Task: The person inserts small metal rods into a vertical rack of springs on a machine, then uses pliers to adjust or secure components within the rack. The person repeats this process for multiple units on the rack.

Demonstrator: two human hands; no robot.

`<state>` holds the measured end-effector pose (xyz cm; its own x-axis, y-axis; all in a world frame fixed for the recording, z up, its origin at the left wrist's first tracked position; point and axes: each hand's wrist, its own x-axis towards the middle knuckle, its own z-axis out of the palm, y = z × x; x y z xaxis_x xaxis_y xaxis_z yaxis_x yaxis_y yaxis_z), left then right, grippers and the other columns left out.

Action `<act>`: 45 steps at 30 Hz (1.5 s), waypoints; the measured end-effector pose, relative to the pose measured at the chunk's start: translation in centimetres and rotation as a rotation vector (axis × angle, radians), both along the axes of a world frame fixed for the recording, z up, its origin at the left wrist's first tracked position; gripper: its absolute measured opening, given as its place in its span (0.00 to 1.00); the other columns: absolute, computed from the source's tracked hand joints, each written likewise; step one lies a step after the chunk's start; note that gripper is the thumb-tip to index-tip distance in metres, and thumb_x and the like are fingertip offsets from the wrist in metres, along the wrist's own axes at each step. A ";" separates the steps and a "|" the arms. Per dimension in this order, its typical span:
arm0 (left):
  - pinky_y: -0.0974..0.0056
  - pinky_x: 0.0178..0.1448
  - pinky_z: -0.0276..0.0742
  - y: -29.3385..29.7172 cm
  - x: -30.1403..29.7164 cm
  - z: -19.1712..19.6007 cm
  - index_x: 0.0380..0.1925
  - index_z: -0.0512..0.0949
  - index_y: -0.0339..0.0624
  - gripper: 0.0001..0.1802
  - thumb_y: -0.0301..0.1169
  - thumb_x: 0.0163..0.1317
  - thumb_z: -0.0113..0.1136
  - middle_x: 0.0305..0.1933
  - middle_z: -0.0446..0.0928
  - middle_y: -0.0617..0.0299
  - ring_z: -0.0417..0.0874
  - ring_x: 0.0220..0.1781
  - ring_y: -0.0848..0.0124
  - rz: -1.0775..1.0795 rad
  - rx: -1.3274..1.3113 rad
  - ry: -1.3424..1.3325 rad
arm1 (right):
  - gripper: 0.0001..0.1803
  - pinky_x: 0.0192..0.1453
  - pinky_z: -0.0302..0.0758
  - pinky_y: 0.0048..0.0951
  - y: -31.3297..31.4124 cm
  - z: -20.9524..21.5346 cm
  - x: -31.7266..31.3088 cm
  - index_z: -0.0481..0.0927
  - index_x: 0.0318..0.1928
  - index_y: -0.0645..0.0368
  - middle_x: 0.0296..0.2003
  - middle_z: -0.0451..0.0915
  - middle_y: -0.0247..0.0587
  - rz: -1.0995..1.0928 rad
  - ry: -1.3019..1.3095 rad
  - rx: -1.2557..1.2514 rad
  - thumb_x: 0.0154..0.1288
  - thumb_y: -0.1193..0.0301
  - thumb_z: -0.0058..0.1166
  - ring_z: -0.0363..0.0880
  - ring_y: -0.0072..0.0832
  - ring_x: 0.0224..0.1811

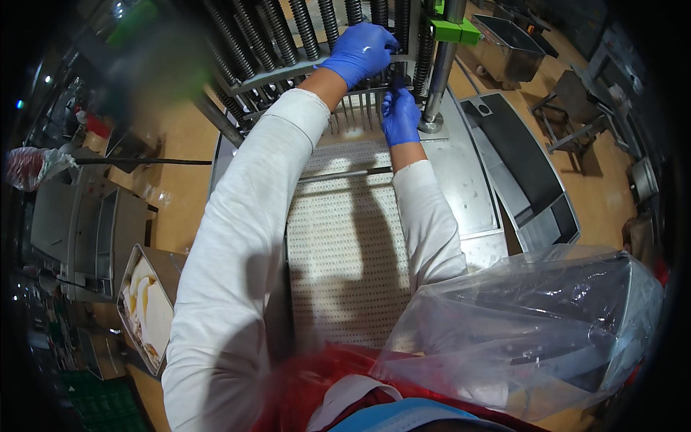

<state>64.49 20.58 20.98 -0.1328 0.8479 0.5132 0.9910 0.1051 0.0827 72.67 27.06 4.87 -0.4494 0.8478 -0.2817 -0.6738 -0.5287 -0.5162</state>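
Observation:
Both hands wear blue gloves and reach into a metal machine with rows of upright coil springs (pixel 275 32) and thin needles (pixel 353 111) below them. My left hand (pixel 360 54) is at the machine's spring-bearing bar, its fingers curled to the right; what they hold is hidden. Lower and slightly to the right, my right hand (pixel 401 119) is closed beside the needles, close to a shiny upright post (pixel 440 83). Something dark shows at its fingertips, too small to name. Under my arms runs a pale perforated conveyor belt (pixel 345 252), crossed by a thin metal rod (pixel 338 175).
Clear plastic sheeting (pixel 518 324) covers something at the lower right. Beside the machine, an open grey panel or tray (pixel 518 158) stands on the right. A bin with pale contents (pixel 150 309) stands to the left. A steel tub cart (pixel 507 50) is at the far right.

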 end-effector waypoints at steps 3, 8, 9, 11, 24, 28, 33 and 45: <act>0.54 0.61 0.84 -0.2 -0.3 -0.4 0.47 0.90 0.60 0.15 0.34 0.61 0.63 0.46 0.88 0.57 0.89 0.49 0.56 0.029 0.029 -0.023 | 0.10 0.20 0.69 0.17 -0.3 0.3 -0.2 0.82 0.35 0.60 0.22 0.77 0.34 0.006 -0.001 -0.010 0.70 0.67 0.66 0.73 0.19 0.17; 0.54 0.58 0.85 0.3 -0.7 -1.3 0.46 0.90 0.59 0.13 0.36 0.62 0.63 0.44 0.88 0.56 0.89 0.47 0.54 0.008 0.169 -0.082 | 0.08 0.20 0.72 0.16 0.1 0.1 -0.2 0.78 0.42 0.57 0.25 0.77 0.35 0.033 0.006 0.070 0.76 0.67 0.53 0.74 0.20 0.20; 0.54 0.57 0.85 0.3 -0.4 -1.9 0.45 0.90 0.57 0.13 0.36 0.63 0.64 0.45 0.88 0.56 0.89 0.47 0.54 0.012 0.224 -0.080 | 0.08 0.20 0.71 0.17 0.2 -0.2 -0.1 0.79 0.40 0.59 0.25 0.78 0.35 0.019 0.026 0.052 0.74 0.68 0.56 0.74 0.19 0.19; 0.55 0.56 0.85 -0.3 0.0 -3.2 0.45 0.90 0.53 0.12 0.38 0.64 0.65 0.45 0.88 0.54 0.90 0.47 0.55 0.035 0.344 -0.064 | 0.09 0.20 0.71 0.18 0.1 -0.1 -0.4 0.82 0.36 0.62 0.24 0.78 0.35 0.008 0.078 0.025 0.71 0.70 0.64 0.72 0.19 0.19; 0.48 0.45 0.85 1.4 5.7 -4.5 0.30 0.89 0.42 0.14 0.40 0.61 0.62 0.34 0.87 0.46 0.89 0.37 0.47 0.391 0.414 -0.292 | 0.04 0.22 0.73 0.24 -0.1 -0.5 -1.5 0.82 0.32 0.61 0.25 0.81 0.35 -0.087 0.115 -0.013 0.66 0.76 0.60 0.76 0.21 0.20; 0.48 0.49 0.85 0.7 4.9 -4.2 0.34 0.90 0.45 0.13 0.38 0.61 0.61 0.37 0.87 0.46 0.89 0.40 0.47 0.346 0.375 -0.313 | 0.04 0.22 0.72 0.22 -1.3 0.9 -0.6 0.82 0.34 0.61 0.25 0.80 0.35 -0.062 -0.006 -0.037 0.67 0.75 0.61 0.74 0.20 0.20; 0.53 0.58 0.84 0.2 2.9 -1.2 0.42 0.91 0.47 0.16 0.40 0.59 0.64 0.43 0.88 0.48 0.89 0.47 0.50 0.180 0.124 -0.302 | 0.09 0.20 0.69 0.17 -0.1 0.6 -0.1 0.82 0.35 0.61 0.25 0.79 0.35 -0.026 -0.008 -0.026 0.69 0.69 0.67 0.73 0.18 0.19; 0.60 0.54 0.86 0.7 -0.6 0.2 0.38 0.93 0.52 0.12 0.41 0.57 0.71 0.40 0.90 0.57 0.91 0.41 0.60 0.054 0.037 -0.092 | 0.12 0.20 0.70 0.17 -0.3 0.0 0.0 0.82 0.34 0.60 0.23 0.77 0.34 0.044 0.060 0.041 0.69 0.66 0.68 0.72 0.18 0.18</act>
